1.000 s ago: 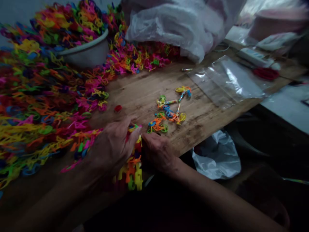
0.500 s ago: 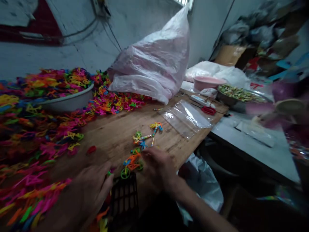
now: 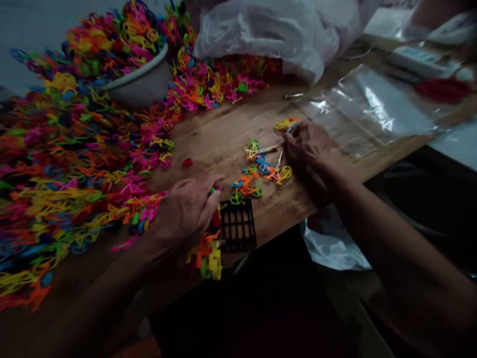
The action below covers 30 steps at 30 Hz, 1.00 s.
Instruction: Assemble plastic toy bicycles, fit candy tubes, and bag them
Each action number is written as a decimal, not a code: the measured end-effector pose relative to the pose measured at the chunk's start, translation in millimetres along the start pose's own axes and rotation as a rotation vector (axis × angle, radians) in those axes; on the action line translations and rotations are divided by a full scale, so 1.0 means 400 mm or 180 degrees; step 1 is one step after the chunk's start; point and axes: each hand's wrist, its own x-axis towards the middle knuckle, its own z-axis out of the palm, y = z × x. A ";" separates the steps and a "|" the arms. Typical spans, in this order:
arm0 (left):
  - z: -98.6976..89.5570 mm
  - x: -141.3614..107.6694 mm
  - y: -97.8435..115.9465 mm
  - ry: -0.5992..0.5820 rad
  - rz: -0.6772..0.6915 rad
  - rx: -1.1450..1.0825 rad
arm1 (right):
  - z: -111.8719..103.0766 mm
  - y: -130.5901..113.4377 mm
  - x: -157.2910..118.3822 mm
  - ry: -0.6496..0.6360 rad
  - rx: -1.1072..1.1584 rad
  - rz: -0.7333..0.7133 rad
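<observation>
Toy bicycles (image 3: 246, 184) lie on the wooden surface (image 3: 208, 134) between my hands! My left hand (image 3: 184, 206) pinches a small pink-and-green piece (image 3: 216, 189) beside the black grid (image 3: 237, 226); my right hand (image 3: 307, 144) narrows at the yellow-and-blue piece (image 3: 285, 125), but I cannot tell whether it's gripped.

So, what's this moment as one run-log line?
left hand: pinching green-purple piece | right hand: by yellow-orange toy | black grid: on wooden table
</observation>
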 end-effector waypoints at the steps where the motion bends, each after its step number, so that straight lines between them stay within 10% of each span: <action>1: -0.001 0.001 0.000 -0.0014 0.0012 -0.0005 | -0.001 0.006 0.007 -0.0057 0.0008 0.0019; 22: -0.017 -0.012 0.013 0.0211 -0.0023 -0.0490 | -0.081 0.123 -0.094 0.0277 -0.0346 -0.0189; 26: -0.051 -0.030 0.013 0.0495 -0.0283 -0.1238 | -0.101 0.024 -0.219 0.0600 0.0511 -0.1223; 30: -0.069 -0.056 0.018 0.0797 0.0043 -0.0401 | -0.054 -0.104 -0.332 -0.0478 0.1704 -0.2425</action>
